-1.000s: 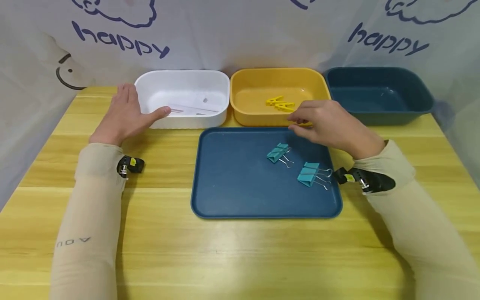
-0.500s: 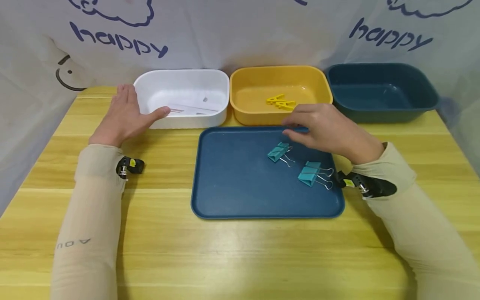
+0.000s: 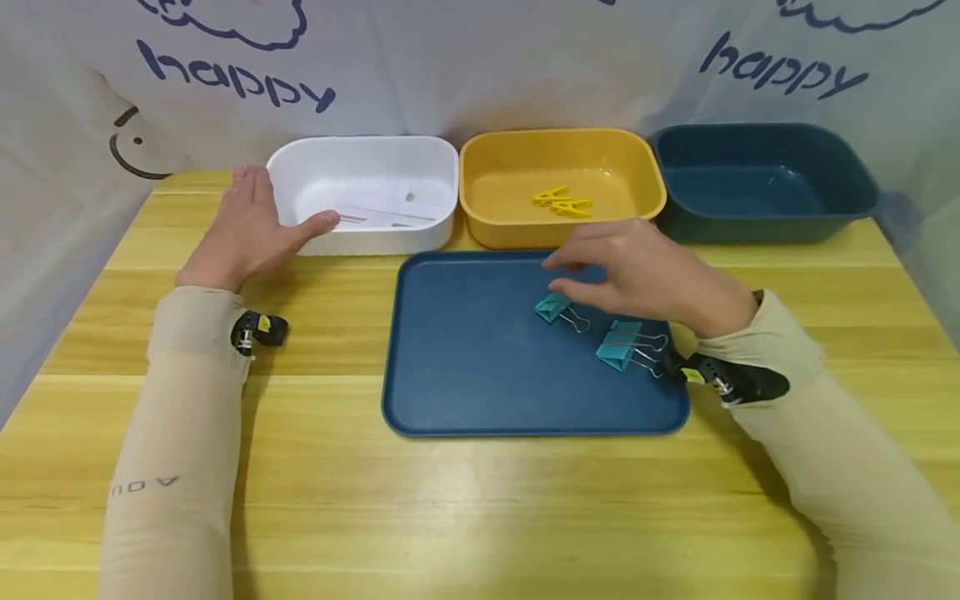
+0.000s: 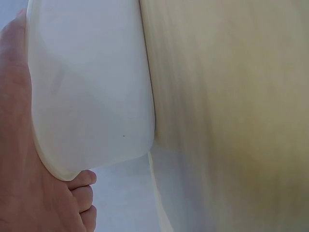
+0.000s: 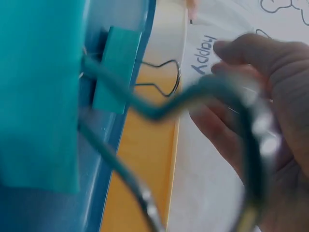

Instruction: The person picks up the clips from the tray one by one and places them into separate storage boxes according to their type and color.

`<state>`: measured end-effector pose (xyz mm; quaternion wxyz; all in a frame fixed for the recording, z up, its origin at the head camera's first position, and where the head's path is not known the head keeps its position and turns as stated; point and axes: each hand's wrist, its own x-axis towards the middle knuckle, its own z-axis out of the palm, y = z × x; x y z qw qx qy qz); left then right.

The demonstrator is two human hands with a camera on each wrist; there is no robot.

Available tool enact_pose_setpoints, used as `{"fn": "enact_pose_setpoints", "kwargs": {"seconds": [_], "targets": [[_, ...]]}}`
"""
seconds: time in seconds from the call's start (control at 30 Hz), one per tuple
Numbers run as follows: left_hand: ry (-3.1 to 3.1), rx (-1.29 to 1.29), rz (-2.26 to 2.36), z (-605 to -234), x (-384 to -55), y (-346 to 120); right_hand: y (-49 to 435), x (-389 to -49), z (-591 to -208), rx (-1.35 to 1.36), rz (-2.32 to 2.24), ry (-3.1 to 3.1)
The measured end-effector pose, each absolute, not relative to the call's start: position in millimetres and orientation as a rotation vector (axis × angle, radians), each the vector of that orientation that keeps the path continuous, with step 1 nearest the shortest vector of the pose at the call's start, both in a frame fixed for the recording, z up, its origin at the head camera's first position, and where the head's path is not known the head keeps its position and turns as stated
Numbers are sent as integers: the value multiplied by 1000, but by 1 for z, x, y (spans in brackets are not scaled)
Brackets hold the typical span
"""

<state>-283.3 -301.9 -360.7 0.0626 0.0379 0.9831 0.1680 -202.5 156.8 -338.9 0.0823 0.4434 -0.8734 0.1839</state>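
Note:
My left hand (image 3: 238, 233) rests at the left front corner of the white bin (image 3: 377, 242), its fingers along the side and its thumb at the front rim. The left wrist view shows this hand (image 4: 29, 159) against the bin's wall (image 4: 91, 96). Above the back of the blue tray (image 3: 480, 358) hovers my right hand (image 3: 645, 271), thumb and fingers apart with nothing between them. Just under its thumb lies a teal binder clip (image 3: 553, 308); a second, larger-looking teal binder clip (image 3: 619, 346) lies nearer the wrist, looming close in the right wrist view.
Two yellow clothespins (image 3: 562, 202) lie in the yellow bin (image 3: 525, 235), behind the tray. A dark teal bin (image 3: 765, 229) stands to its right. Thin flat pieces (image 3: 375, 217) lie in the white bin. A printed white cloth (image 3: 480, 67) hangs behind.
My right hand has moved left and toward me, from the yellow bin's front rim to above the smaller-looking binder clip. The left hand stays at the white bin.

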Motion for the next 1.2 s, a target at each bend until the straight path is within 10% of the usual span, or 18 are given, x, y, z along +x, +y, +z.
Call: {"fn": "enact_pose_setpoints", "kwargs": {"seconds": [1.2], "targets": [[2954,97,502,-361,-284,-301,164,-222,-360,1295,512,-3005]]}}
